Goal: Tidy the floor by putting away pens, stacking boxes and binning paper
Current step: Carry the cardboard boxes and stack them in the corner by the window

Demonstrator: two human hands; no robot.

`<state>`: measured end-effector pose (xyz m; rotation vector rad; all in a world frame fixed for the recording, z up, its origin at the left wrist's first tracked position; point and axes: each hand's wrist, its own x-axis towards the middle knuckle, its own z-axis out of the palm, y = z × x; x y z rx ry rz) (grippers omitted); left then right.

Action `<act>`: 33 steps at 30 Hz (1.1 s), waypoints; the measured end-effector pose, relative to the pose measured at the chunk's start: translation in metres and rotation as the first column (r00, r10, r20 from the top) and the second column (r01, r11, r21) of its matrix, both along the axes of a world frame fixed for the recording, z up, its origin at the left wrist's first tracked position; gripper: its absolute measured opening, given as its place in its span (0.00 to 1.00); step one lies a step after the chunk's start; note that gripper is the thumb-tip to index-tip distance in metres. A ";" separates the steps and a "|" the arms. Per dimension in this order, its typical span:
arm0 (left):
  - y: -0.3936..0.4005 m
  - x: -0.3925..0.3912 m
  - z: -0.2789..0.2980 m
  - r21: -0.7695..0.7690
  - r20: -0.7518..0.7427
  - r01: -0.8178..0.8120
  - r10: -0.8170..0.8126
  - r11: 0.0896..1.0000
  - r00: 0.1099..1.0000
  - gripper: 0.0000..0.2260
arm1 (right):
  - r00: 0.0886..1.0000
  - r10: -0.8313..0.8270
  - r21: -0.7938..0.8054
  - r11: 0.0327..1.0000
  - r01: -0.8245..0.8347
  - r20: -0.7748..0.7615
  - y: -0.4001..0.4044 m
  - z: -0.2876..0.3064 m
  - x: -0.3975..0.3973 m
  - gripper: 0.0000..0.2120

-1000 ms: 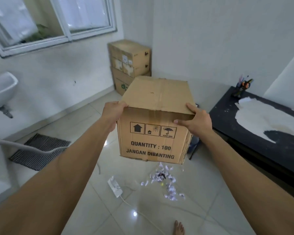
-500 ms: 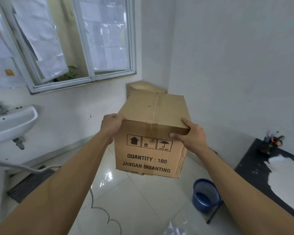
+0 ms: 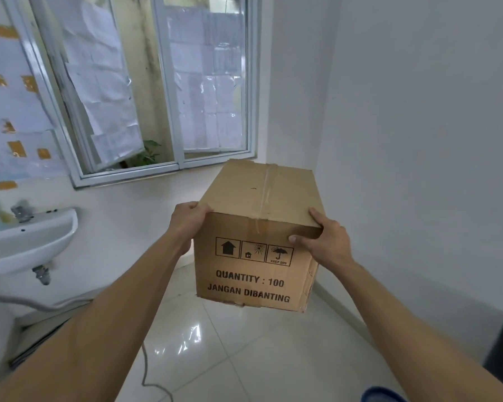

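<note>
The cardboard box (image 3: 259, 236) was held up in the air at chest height, well clear of the tiled floor (image 3: 244, 352), facing the corner under the window (image 3: 157, 91). The left hand (image 3: 188, 220) gripped its upper left edge and the right hand (image 3: 324, 242) curled round the upper right corner, thumb on the printed face. A second earlier the stack of boxes in the corner and the paper scraps on the floor had been in sight; now the view had swung upward and the carried box hid the stack (if it was there behind it). That suggested the stacking step was nearly at set-down, with the paper left to bin.
</note>
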<state>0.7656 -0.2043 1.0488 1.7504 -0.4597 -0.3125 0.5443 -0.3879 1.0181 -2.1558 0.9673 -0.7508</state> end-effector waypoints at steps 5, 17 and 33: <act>-0.061 0.069 -0.010 -0.012 -0.003 0.012 -0.012 1.000 1.000 0.09 | 1.000 -0.006 -0.019 1.000 0.006 0.009 -0.061 0.000 0.067 0.46; -0.210 0.303 0.009 -0.008 0.030 0.050 -0.050 0.999 0.998 0.05 | 0.999 -0.010 -0.008 1.000 0.011 0.049 -0.209 0.020 0.297 0.46; -0.379 0.469 -0.014 -0.023 0.042 0.126 -0.125 0.992 0.991 0.09 | 0.997 -0.072 -0.087 0.994 0.069 -0.036 -0.380 0.028 0.457 0.44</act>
